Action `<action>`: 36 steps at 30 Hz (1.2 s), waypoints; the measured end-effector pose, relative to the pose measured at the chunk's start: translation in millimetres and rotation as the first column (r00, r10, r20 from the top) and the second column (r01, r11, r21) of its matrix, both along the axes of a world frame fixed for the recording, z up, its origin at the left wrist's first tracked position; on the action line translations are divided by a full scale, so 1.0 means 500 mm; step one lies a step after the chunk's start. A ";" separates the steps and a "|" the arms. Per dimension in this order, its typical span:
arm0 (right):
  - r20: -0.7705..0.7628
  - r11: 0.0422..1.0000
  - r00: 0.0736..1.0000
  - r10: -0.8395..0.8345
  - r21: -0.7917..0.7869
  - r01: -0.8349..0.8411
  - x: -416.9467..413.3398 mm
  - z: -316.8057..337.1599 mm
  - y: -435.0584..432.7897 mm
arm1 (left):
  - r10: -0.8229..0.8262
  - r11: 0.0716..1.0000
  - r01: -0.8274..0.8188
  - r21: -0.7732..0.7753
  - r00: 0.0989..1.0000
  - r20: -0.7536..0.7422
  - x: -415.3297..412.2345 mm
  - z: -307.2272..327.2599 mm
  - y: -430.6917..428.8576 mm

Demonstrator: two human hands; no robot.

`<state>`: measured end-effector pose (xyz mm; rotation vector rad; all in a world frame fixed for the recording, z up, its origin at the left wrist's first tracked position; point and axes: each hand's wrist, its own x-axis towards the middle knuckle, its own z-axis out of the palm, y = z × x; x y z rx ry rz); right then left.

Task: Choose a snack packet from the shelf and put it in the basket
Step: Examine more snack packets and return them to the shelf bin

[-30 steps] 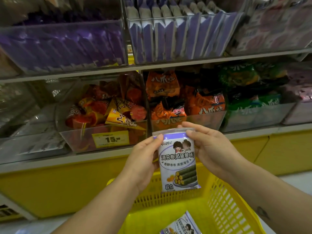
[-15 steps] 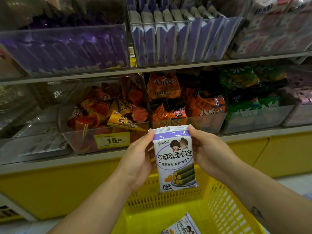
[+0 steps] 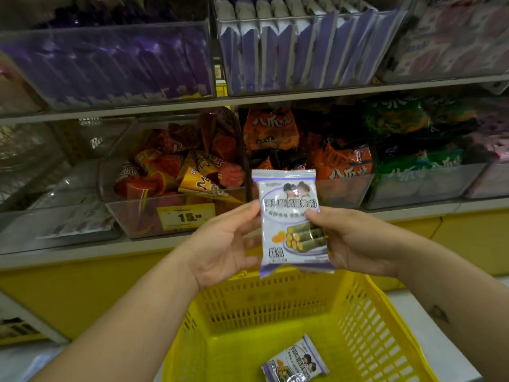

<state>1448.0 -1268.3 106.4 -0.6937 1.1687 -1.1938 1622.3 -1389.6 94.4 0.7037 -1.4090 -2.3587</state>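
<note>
Left hand (image 3: 225, 244) and right hand (image 3: 355, 244) both pinching snack packet (image 3: 292, 219) upright | above yellow basket (image 3: 358, 312) | second packet (image 3: 296, 363) inside

We note white-and-purple snack packet (image 3: 293, 220) printed with green rolls, yellow slotted basket (image 3: 366, 321), orange packets (image 3: 271, 128), green packets (image 3: 399, 117), yellow price tag (image 3: 186, 216), yellow shelf (image 3: 55, 293) base.

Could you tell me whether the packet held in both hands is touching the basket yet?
Apart: the head view shows the held packet lifted above the basket, not resting inside.
</note>
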 end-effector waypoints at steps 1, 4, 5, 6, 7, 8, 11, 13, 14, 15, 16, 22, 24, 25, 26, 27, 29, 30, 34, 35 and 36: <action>0.023 1.000 0.999 -0.027 0.001 0.027 -0.002 0.002 -0.001 | -0.058 0.998 0.058 -0.002 0.998 -0.011 0.004 0.000 0.000; 0.074 0.996 0.994 -0.084 0.014 0.084 -0.004 0.006 -0.004 | -0.119 0.991 0.122 0.046 0.991 -0.064 0.007 -0.003 0.003; 0.098 0.995 0.991 -0.095 0.020 0.094 -0.004 0.006 -0.005 | -0.110 0.991 0.114 0.062 0.991 -0.075 0.006 -0.005 0.003; 0.117 0.995 0.988 -0.102 0.027 0.100 -0.004 0.005 -0.006 | -0.098 0.993 0.103 0.065 0.992 -0.078 0.005 -0.006 0.002; 0.131 0.994 0.986 -0.107 0.034 0.103 -0.003 0.004 -0.006 | -0.090 0.994 0.094 0.051 0.993 -0.071 0.004 -0.006 0.000; 0.143 0.994 0.984 -0.110 0.040 0.105 -0.004 0.002 -0.006 | -0.091 0.995 0.092 0.022 0.994 -0.055 0.005 -0.006 -0.001; 0.154 0.992 0.981 -0.120 0.050 0.113 -0.005 -0.002 -0.006 | -0.115 0.990 0.115 -0.075 0.993 0.011 0.008 -0.004 -0.002; 0.129 0.993 0.985 -0.112 0.050 0.107 -0.005 -0.003 -0.008 | -0.119 0.987 0.122 -0.104 0.992 0.035 0.006 -0.007 -0.001; 0.116 0.993 0.987 -0.110 0.049 0.105 -0.005 -0.003 -0.008 | -0.118 0.986 0.121 -0.111 0.992 0.037 0.005 -0.007 0.001; 0.105 0.994 0.988 -0.109 0.042 0.105 -0.005 -0.003 -0.008 | -0.118 0.986 0.122 -0.115 0.992 0.038 0.005 -0.007 0.002; 0.095 0.994 0.989 -0.111 0.030 0.108 -0.004 -0.003 -0.008 | -0.118 0.985 0.122 -0.123 0.992 0.042 0.004 -0.008 0.001; -0.325 0.963 0.908 -0.266 -0.139 0.232 0.019 -0.006 -0.008 | 0.217 0.683 -0.106 -0.723 0.974 0.063 -0.010 -0.020 0.019; -0.380 0.957 0.882 -0.277 -0.193 0.217 0.035 -0.010 -0.007 | 0.137 0.688 -0.118 -0.716 0.990 -0.031 -0.019 -0.026 0.036; -0.359 0.959 0.896 -0.261 -0.205 0.198 0.043 -0.012 -0.006 | 0.106 0.706 -0.103 -0.701 0.994 -0.038 -0.024 -0.032 0.041; -0.324 0.961 0.914 -0.245 -0.209 0.183 0.049 -0.014 -0.005 | 0.097 0.715 -0.093 -0.693 0.995 -0.033 -0.028 -0.037 0.045; -0.292 0.962 0.928 -0.230 -0.210 0.172 0.051 -0.015 -0.005 | 0.091 0.725 -0.087 -0.683 0.995 -0.030 -0.031 -0.042 0.046; -0.268 0.965 0.940 -0.212 -0.208 0.158 0.049 -0.018 -0.004 | 0.050 0.768 -0.075 -0.636 0.997 -0.057 -0.032 -0.042 0.047; -0.282 0.965 0.935 -0.214 -0.210 0.158 0.046 -0.020 -0.005 | 0.017 0.788 -0.055 -0.613 0.998 -0.067 -0.031 -0.040 0.047; -0.382 0.955 0.883 -0.271 -0.224 0.197 0.037 -0.032 -0.009 | -0.058 0.836 0.030 -0.547 0.998 -0.033 -0.023 -0.035 0.049; -0.398 0.952 0.875 -0.277 -0.234 0.195 0.034 -0.032 -0.010 | -0.069 0.856 0.041 -0.515 0.997 -0.034 -0.021 -0.035 0.047; -0.412 0.953 0.870 -0.271 -0.244 0.182 0.031 -0.030 -0.009 | -0.080 0.871 0.053 -0.488 0.996 -0.034 -0.019 -0.033 0.043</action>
